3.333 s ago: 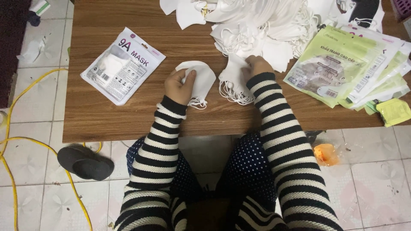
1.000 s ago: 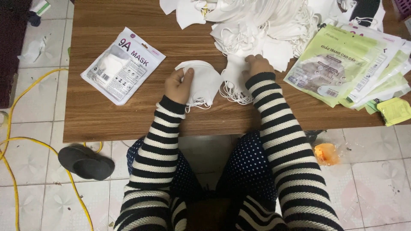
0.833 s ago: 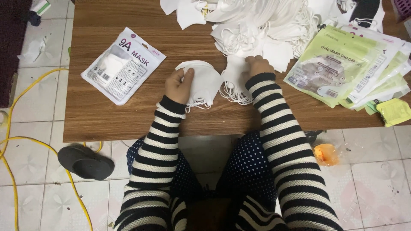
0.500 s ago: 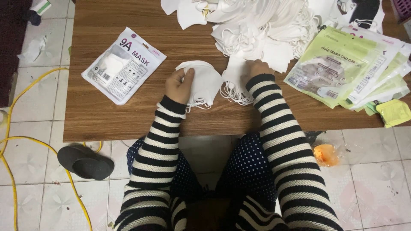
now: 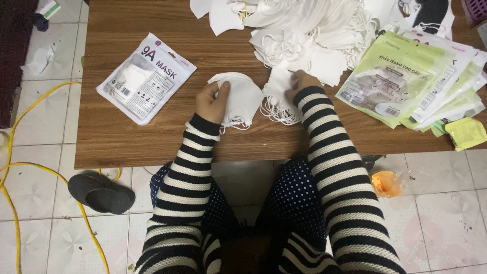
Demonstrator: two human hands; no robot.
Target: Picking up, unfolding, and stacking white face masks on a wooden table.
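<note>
The left hand (image 5: 212, 100) grips a folded white mask (image 5: 239, 98) on the wooden table (image 5: 122, 142). The right hand (image 5: 299, 83), grip indiscernible, touches the far mask pile (image 5: 299, 35). Trailing ear loops (image 5: 276, 109) could tangle, dragging neighbouring masks off.

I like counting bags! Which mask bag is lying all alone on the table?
The white mask bag, left of the left hand. It lies by itself on bare wood, while the green bags overlap in a stack at the right.

Even, soft indoor light; faint shadows; sharp throughout.
</note>
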